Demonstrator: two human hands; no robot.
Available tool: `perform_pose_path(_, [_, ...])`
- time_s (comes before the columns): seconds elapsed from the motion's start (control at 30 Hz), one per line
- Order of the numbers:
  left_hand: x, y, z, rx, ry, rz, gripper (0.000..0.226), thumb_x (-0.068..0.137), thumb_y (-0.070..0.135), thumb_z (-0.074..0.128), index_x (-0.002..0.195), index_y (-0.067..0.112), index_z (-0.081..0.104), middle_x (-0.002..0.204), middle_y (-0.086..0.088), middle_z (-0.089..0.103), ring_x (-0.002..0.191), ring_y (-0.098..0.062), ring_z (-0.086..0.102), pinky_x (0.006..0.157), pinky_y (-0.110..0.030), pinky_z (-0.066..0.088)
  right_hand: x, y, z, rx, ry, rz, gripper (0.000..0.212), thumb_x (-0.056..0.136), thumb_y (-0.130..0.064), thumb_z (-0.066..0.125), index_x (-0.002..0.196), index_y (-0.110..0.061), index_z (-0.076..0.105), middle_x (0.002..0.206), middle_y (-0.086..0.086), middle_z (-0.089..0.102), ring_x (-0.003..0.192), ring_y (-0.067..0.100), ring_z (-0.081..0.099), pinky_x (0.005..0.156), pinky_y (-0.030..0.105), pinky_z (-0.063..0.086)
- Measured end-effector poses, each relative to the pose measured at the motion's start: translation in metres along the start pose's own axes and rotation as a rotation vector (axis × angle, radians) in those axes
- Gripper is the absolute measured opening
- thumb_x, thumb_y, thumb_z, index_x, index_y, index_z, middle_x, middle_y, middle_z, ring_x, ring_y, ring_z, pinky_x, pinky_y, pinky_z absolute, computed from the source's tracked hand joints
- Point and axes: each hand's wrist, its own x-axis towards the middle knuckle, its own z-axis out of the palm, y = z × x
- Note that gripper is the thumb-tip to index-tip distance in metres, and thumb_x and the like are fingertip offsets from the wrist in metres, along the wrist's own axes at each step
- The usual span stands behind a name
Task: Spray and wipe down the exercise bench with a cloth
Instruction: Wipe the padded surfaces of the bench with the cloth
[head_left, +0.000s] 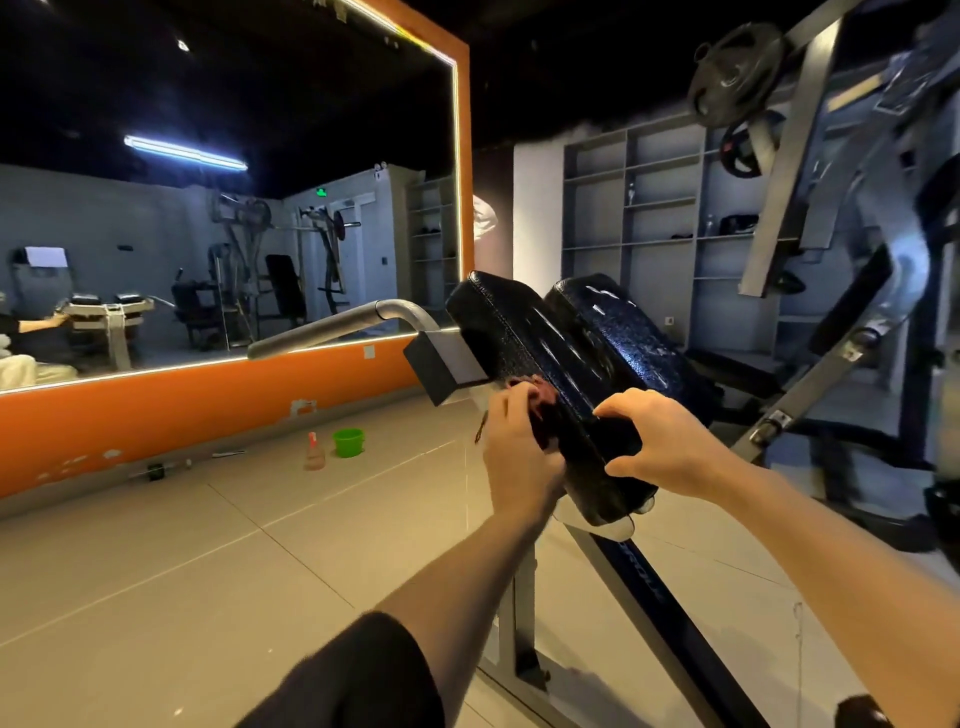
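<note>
The left hand (511, 441), just below the frame's centre, gripped a dark red cloth (540, 402), bunched in its fingers and pressed against the left edge of the near black pad (524, 338). The right hand (660, 441), to its right, clasped the pad's lower end between thumb and curled fingers, apparently steadying it. The pad sat at the centre of the frame on the exercise bench (644, 582), beside a second pad (623, 332); both gleamed with wet streaks. To wipe well, I judged, the cloth needed long overlapping strokes up the pad toward its far end, taking in edges and the seam between pads. A spray bottle (314, 454) and green bucket (348, 441) stood on the floor at centre left, well apart.
</note>
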Motion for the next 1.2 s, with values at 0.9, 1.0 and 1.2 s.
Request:
perform_pose_path(0.9, [0.062, -0.060, -0.102, 0.237, 0.040, 0.249, 0.095, 0.069, 0.042, 0.083, 0.147, 0.019, 0.032, 0.147, -0.008, 0.033, 0.135, -0.025, 0.028, 0.111, -0.043, 0.035, 0.089, -0.115, -0.009, -0.071, 0.419, -0.264, 0.040, 0.084, -0.008, 0.071, 0.122, -0.015, 0.060, 0.120, 0.008, 0.058, 0.109, 0.023, 0.057, 0.092, 0.034, 0.051])
perform_pose_path(1.0, [0.071, -0.065, -0.097, 0.275, -0.018, 0.225, 0.100, 0.071, 0.048, 0.079, 0.150, 0.020, 0.025, 0.151, -0.005, 0.029, 0.141, -0.023, 0.023, 0.118, -0.045, 0.021, 0.112, -0.121, 0.000, -0.387, 0.403, -0.407, 0.044, 0.081, -0.009, 0.075, 0.122, -0.014, 0.062, 0.123, 0.013, 0.058, 0.104, 0.032, 0.061, 0.082, 0.040, 0.056])
perform_pose_path(1.2, [0.078, -0.073, -0.088, 0.257, 0.010, 0.240, 0.092, 0.076, 0.040, 0.077, 0.149, 0.015, 0.026, 0.148, -0.006, 0.034, 0.137, -0.023, 0.031, 0.117, -0.040, 0.021, 0.118, -0.109, 0.013, -0.869, 0.267, -0.514, 0.038, 0.082, -0.036, 0.068, 0.116, -0.021, 0.067, 0.137, 0.009, 0.055, 0.120, 0.034, 0.050, 0.092, 0.046, 0.048])
